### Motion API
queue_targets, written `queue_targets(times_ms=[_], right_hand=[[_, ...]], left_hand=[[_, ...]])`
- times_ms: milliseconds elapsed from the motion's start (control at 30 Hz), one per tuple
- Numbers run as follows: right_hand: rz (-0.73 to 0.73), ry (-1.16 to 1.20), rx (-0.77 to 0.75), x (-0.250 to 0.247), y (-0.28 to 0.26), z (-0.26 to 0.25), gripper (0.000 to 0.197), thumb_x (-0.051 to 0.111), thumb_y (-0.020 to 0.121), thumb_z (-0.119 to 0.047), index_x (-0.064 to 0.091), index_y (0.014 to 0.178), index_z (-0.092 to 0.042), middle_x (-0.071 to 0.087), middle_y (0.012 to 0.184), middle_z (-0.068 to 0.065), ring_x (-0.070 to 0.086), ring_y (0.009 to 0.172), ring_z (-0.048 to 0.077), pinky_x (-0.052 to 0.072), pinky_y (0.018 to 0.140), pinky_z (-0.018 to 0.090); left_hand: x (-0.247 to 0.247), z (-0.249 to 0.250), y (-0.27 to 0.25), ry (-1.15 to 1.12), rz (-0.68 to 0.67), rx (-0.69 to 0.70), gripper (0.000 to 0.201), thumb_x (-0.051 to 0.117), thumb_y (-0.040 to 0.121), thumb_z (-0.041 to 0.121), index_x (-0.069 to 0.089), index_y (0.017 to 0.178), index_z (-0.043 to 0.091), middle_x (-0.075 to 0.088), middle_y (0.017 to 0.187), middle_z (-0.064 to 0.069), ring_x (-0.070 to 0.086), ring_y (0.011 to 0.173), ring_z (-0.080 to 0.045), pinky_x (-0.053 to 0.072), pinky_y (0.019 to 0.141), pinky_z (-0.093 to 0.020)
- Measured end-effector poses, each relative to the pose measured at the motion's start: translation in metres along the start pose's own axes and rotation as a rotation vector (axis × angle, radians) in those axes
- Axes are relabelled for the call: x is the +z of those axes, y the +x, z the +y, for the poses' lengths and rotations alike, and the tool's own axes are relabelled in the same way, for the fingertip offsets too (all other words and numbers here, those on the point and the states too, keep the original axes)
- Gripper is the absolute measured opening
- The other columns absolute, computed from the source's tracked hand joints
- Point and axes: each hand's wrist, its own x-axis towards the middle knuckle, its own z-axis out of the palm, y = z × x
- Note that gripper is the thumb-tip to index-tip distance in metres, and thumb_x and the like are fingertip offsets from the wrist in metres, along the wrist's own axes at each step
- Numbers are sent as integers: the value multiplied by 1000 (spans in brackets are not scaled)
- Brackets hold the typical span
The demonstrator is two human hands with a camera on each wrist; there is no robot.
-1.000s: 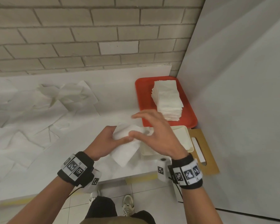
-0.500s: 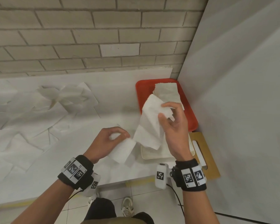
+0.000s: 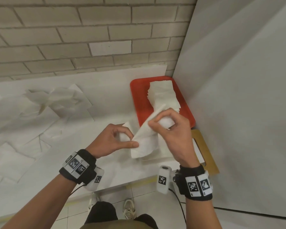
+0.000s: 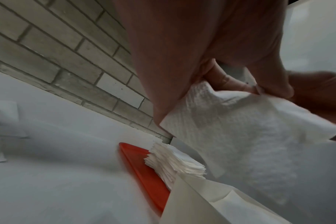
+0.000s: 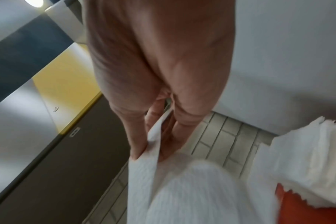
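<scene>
A white paper napkin (image 3: 145,139) hangs between my two hands above the white table. My left hand (image 3: 132,139) pinches its lower left part between thumb and fingers; the left wrist view shows that pinch (image 4: 259,89) on the napkin (image 4: 240,136). My right hand (image 3: 162,123) grips the upper end with curled fingers, and the right wrist view shows its fingers (image 5: 140,150) closed on the napkin's edge (image 5: 182,189). Behind the hands a stack of folded napkins (image 3: 163,95) sits on a red tray (image 3: 137,100).
A shallow white container (image 3: 157,158) lies under the hands, on a wooden board (image 3: 203,151). Several loose napkins (image 3: 40,104) are scattered over the table's left half. A brick wall stands behind, a white panel (image 3: 238,113) to the right, the table's front edge near my wrists.
My right hand, which had lifted a napkin up toward the stack, has come back down and left. My left hand now pinches that napkin's lower part.
</scene>
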Motion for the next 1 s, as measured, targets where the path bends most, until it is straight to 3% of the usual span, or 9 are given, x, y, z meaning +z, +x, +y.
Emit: queue_targets(times_ms=[133,200,300,400,500,567,667,900,1000], right_hand=[[-32,-131,88,-32,-7,11,17,79,96,-5,77,102,-21,77,108,-8,71,105,22,54,102,56],[-78,-172,178,-36,-8,17,30,74,98,-3,81,109,-29,78,119,-15,71,115,11,53,109,55],[-82,24,167,-33,-7,15,42,72,99,3,78,126,-27,74,134,-8,69,127,17,55,111,47],[-102,151,189,-44,-3,26,49,71,96,9,74,134,-21,70,141,-4,67,131,22,55,109,44],[-174,-250,260,-61,5,54,56,73,90,8,75,128,-33,71,135,-19,63,126,-5,51,114,37],[-257,-519,315,-66,10,68,54,72,89,5,74,125,-34,69,131,-21,62,103,-21,53,95,14],[-373,-741,361,-65,20,90,53,68,89,2,71,125,-37,65,135,-12,64,106,-2,45,76,8],[-268,-1051,211,-61,11,89,31,73,100,-26,65,127,-41,60,140,-9,61,126,16,56,101,41],[-4,-580,32,-38,5,45,30,56,109,-52,57,138,-43,63,139,-14,61,126,6,52,99,31]], left_hand=[[-3,-3,-2,36,37,-4,19,91,83,27,78,79,14,76,84,-1,68,84,-17,43,102,-33],[-4,-3,-2,75,107,1,17,91,83,27,77,82,16,76,87,3,69,85,-12,35,116,-28],[-12,-9,-3,145,241,-59,22,92,79,36,79,90,22,76,101,12,70,101,-9,46,101,-25],[-24,-20,-8,128,366,-93,17,91,83,30,81,94,23,77,107,10,70,105,-9,54,100,-36],[-31,-26,-15,53,395,-93,18,89,86,17,82,101,25,77,113,12,71,105,-9,58,98,-47],[-31,-26,-18,13,363,-99,30,89,85,13,82,110,28,76,121,14,70,111,-10,60,99,-48],[-28,-23,-21,-24,290,-93,45,91,82,12,79,121,32,73,129,15,68,119,-10,58,103,-44],[-20,0,-19,-32,35,-27,54,93,80,12,77,128,29,73,134,9,68,125,-12,56,107,-37],[-8,17,-9,-19,-112,-4,48,93,81,14,79,125,26,76,129,7,70,122,-15,57,107,-39]])
